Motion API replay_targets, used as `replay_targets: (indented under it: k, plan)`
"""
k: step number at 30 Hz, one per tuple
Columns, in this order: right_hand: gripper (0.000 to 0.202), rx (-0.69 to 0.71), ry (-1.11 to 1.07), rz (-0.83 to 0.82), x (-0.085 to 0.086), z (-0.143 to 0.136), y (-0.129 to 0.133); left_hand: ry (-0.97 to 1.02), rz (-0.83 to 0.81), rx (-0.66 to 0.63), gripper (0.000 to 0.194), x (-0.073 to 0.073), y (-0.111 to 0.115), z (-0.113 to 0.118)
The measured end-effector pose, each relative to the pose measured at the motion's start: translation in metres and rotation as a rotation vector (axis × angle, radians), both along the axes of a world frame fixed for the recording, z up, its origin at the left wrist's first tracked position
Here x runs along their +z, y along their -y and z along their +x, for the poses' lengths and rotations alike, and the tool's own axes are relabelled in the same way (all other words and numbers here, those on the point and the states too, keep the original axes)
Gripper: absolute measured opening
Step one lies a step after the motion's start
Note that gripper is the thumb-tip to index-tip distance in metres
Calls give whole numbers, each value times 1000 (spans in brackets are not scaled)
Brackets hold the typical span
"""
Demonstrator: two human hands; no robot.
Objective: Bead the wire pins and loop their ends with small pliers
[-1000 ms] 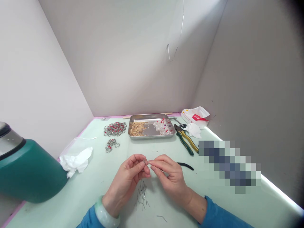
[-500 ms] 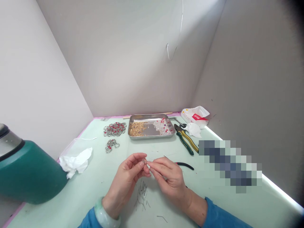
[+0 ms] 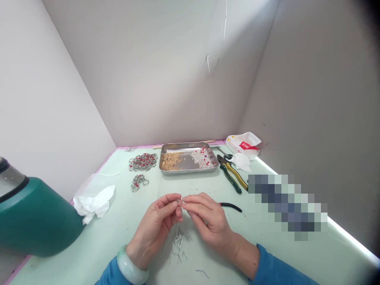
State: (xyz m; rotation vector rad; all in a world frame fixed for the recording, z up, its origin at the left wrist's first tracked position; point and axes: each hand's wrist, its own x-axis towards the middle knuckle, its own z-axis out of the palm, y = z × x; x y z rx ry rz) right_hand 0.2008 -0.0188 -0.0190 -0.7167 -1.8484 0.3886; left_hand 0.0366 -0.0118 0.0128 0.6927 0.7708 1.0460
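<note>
My left hand [image 3: 154, 225], with a pale green bangle [image 3: 130, 265] at the wrist, pinches a tiny metallic beadwork piece [image 3: 179, 202] between thumb and fingertips. My right hand [image 3: 209, 217] meets it from the right, its fingers bent together and fingertips at the piece; whatever they grip is too small to make out. Below and between the hands lies a loose heap of short metal wire pieces [image 3: 178, 240]. One bent wire [image 3: 202, 272] lies apart, nearer to me. Behind my right hand shows a black curved tool handle [image 3: 231, 206], the rest of it hidden.
A metal tray [image 3: 190, 171] holds gold beads and clear, red and purple beads. Left of it lie two piles of red-beaded chain [image 3: 143, 162]. Green-and-yellow pliers [image 3: 233, 174], tissue [image 3: 242, 161] and a paper box [image 3: 245, 144] are right. A green bottle [image 3: 41, 217] and crumpled tissue [image 3: 95, 202] are left.
The right fingertips have shifted slightly left and the index finger has straightened, with the thumb farther from the piece. My left hand still pinches it. The view has moved slightly.
</note>
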Motion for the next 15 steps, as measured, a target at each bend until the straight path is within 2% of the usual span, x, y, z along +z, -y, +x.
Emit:
replay_targets:
  k: [6, 10, 15]
  plan:
    - [11, -40, -188, -329, 1, -1, 1, -116, 4, -38, 17, 0, 5, 2]
    - [16, -16, -196, -390, 0, -2, -1, -146, 18, -40, 16, 1, 5, 4]
    - [21, 9, -314, -539, 0, -4, -2, -169, 27, -88, 13, 2, 3, 4]
